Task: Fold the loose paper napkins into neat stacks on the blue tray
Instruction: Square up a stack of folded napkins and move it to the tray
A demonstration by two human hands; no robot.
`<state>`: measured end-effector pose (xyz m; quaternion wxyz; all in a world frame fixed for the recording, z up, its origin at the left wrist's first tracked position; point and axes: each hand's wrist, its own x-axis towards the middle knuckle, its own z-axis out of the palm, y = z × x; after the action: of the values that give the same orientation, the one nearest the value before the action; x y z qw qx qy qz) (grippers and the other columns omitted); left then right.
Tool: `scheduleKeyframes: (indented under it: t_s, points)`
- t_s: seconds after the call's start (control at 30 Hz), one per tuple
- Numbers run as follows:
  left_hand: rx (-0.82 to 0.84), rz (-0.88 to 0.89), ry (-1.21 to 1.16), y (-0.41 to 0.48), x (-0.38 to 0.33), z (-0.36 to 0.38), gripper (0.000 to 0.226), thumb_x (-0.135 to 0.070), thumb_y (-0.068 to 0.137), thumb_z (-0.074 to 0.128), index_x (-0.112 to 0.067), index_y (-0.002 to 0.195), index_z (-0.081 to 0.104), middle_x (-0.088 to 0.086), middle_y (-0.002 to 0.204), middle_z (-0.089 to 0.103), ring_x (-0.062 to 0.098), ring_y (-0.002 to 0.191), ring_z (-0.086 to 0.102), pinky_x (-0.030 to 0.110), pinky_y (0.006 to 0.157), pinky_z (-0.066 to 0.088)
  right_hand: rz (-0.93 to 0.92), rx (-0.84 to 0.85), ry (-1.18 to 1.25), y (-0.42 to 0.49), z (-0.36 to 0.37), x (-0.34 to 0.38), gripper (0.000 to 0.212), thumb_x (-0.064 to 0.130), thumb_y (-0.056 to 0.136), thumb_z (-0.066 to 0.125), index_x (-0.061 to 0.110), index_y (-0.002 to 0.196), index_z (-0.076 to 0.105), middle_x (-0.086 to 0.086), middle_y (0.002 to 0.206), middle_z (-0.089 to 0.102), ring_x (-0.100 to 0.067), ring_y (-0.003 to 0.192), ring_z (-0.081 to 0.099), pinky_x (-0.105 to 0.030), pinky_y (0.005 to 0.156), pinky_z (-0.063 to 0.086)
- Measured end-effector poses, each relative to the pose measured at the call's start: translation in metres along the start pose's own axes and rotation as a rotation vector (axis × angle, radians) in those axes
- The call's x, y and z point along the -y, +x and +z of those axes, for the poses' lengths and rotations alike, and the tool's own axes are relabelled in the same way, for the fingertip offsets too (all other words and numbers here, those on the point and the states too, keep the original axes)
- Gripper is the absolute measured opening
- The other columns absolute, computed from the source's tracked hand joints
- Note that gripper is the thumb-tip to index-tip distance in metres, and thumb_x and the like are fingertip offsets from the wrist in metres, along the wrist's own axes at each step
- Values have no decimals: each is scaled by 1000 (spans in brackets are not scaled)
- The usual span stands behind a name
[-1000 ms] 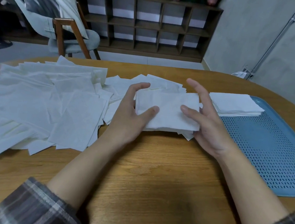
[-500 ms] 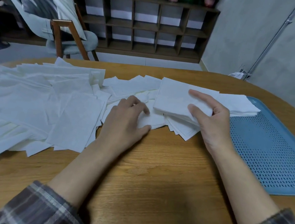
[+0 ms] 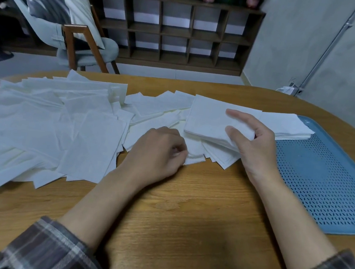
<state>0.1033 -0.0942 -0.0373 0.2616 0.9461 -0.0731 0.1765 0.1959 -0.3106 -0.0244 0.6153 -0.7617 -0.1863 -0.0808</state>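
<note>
Right grip holds folded napkins just left of the tray
Left grip, fingers curled, pinches a napkin on the worktop; loose pile lies left, a stack on the tray's far corner

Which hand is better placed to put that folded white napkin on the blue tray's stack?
Right hand: it grips the folded white paper napkin beside the napkin stack on the blue perforated tray. Left hand sits farther off, on loose napkins.
</note>
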Motion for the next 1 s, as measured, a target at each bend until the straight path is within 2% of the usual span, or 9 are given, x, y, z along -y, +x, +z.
scheduleKeyframes:
  t_s: [0.1,0.2,0.37,0.47,0.63,0.73,0.8,0.9,1.0]
  points:
    - [181,9,-117,-3,-16,-3,9,-24,87,71,-26,78,73,-13,80,69,7,79,62,32,74,53,-5,13,-4,0,1,-1,35,3,96,70,26,122,77,25,123,73,13,123,58,-4,103,40]
    - [291,-49,-245,-6,-28,-6,12,-18,85,74,-25,75,74,-10,77,71,8,76,64,19,67,49,-8,18,-1,-1,1,0,35,2,96,70,25,121,77,23,123,73,12,122,59,-3,101,40]
    - [369,-178,-355,-5,-30,-14,11,-13,87,76,-20,79,81,-10,83,77,16,82,69,21,73,53,-2,41,6,-1,2,1,35,2,96,69,25,120,77,23,122,74,12,122,59,-4,102,40]
    - [385,-210,-375,-4,-30,-17,11,-14,87,78,-20,79,82,-11,85,78,18,84,71,24,76,55,-1,64,-4,-2,2,2,34,2,97,68,25,121,77,24,122,74,13,122,59,-4,102,40]
    - [367,-238,-373,-4,-33,-19,13,-14,88,75,-21,80,82,-8,82,78,17,83,69,20,72,54,-11,103,-9,-3,3,3,37,0,97,66,23,124,76,23,125,73,13,124,57,-2,100,38]
    - [303,-264,-374,-3,-32,-22,16,-17,89,73,-24,76,79,-9,77,75,14,73,65,22,69,52,-6,109,-5,-3,3,4,39,-1,97,64,24,125,76,24,126,72,14,125,56,-1,101,38]
    - [276,-270,-384,-2,-30,-24,19,-18,90,72,-23,72,75,-9,68,66,5,64,56,16,64,47,-7,113,-10,-3,3,4,39,-1,97,64,24,125,76,24,126,72,14,125,55,-1,101,37]
    - [222,-279,-427,-1,-28,-25,18,-19,92,73,-20,74,75,-16,61,56,0,62,50,12,66,43,-15,123,-11,-4,3,4,39,-2,97,64,23,125,76,22,127,72,14,126,56,0,99,37]
    - [250,-279,-472,1,-22,-28,12,-19,91,77,-20,81,82,-13,64,64,0,63,54,15,70,47,-14,123,-16,-4,4,4,39,-3,97,64,22,124,76,22,126,73,15,124,56,1,97,36]
